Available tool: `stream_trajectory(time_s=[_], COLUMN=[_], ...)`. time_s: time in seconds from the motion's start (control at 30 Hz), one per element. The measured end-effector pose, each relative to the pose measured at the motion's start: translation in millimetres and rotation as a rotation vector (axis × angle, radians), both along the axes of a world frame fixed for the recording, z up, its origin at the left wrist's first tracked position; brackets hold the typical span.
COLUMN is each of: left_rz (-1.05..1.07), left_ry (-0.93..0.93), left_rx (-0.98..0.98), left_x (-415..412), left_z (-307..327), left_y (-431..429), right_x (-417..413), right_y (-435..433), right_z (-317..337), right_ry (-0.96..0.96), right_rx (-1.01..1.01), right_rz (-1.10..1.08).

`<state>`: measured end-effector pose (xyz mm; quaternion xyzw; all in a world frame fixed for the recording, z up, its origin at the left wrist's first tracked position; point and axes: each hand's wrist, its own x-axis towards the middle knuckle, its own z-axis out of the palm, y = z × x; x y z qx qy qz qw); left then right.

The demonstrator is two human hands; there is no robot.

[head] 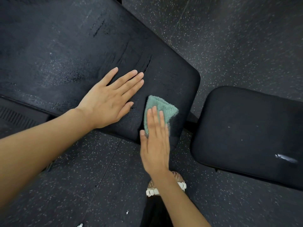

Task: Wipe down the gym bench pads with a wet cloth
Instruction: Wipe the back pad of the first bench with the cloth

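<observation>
A long black bench pad (65,51) fills the upper left, its surface streaked with wet marks. My left hand (111,99) lies flat on it with straight fingers, near the pad's lower right end. A folded green cloth (161,106) sits on the pad's near corner. My right hand (155,145) presses on the cloth with straight fingers, covering its lower part. A second, smaller black seat pad (249,128) lies to the right, apart from the first by a narrow gap, with a small white scuff near its lower right.
Speckled dark rubber floor (237,38) surrounds the bench. A foot in a white sandal (152,191) stands on the floor below my right wrist. Part of the dark bench frame (191,124) shows in the gap between the pads.
</observation>
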<state>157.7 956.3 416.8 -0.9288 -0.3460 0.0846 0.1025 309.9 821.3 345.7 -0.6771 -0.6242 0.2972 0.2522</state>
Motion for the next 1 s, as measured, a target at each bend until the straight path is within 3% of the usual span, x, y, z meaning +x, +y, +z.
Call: stream_trajectory(time_s=[0.2, 0.37, 0.67, 0.8, 1.0], left_rz=[-0.012, -0.019, -0.046, -0.040, -0.031], left_ry=[-0.002, -0.019, -0.023, -0.017, -0.012], left_rx=[-0.018, -0.026, -0.040, -0.034, -0.034], left_x=[-7, -11, -19, -19, -18], left_z=[2, 3, 7, 7, 7], left_y=[-8, -12, -15, -16, -16], right_x=[19, -16, -75, -55, -15], right_y=[-25, -12, -5, -12, -32], right_z=[-21, -7, 38, 25, -5], right_ry=[0.046, 0.121, 0.202, 0.074, -0.021], right_rx=[-0.054, -0.100, -0.033, 0.010, -0.018], right_rz=[-0.212, -0.438, -0.155, 0.002, -0.080])
